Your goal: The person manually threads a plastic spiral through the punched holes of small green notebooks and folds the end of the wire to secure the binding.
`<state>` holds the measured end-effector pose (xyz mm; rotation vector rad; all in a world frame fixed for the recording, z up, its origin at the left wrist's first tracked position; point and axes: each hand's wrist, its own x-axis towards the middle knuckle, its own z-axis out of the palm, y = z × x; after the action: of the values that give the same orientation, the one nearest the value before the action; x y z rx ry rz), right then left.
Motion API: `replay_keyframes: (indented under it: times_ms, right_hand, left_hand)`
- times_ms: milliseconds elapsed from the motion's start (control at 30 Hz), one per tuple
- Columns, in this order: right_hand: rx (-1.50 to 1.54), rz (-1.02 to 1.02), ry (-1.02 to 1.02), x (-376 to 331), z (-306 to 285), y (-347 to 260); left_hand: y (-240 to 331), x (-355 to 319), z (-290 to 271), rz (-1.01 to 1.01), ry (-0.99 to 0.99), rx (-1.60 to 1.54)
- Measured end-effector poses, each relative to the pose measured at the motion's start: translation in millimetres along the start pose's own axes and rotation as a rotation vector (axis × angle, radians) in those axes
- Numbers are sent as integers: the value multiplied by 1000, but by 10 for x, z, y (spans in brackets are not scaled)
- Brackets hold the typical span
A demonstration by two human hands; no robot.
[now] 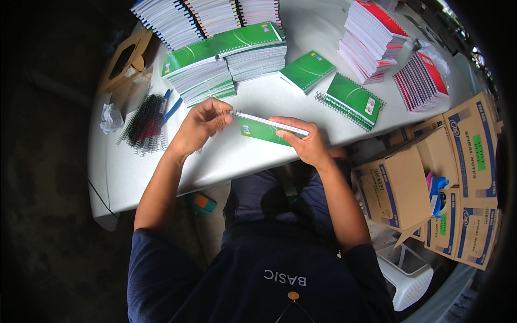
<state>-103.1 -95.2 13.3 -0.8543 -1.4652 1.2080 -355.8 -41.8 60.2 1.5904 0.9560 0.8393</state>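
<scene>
My right hand grips a green-covered notebook by its right end, thumb on the cover, holding it above the table's near edge. The notebook's white page edge faces up. At its left end my left hand pinches a thin wire spiral coil between thumb and fingers. The coil's tip meets the notebook's upper left corner; whether it passes through the holes is too small to tell. Left of that hand lies a heap of loose black and dark red spiral coils beside blue pens.
Stacks of green notebooks stand ahead on the white table. A green notebook and a small spiral-bound pile lie to the right. Red-covered stacks stand farther right. Cardboard boxes sit below at the right.
</scene>
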Motion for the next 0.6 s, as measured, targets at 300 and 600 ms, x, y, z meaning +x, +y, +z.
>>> replay_keyframes:
  times_ms: [300, 600]
  right_hand:
    - [-103, -88, 57, -24, 73, 37]
    - [-202, -234, 199, -203, 351, 62]
  left_hand:
    - [153, -19, -16, 330, -144, 1202]
    - [-231, -511, 424, 722, 238, 1541]
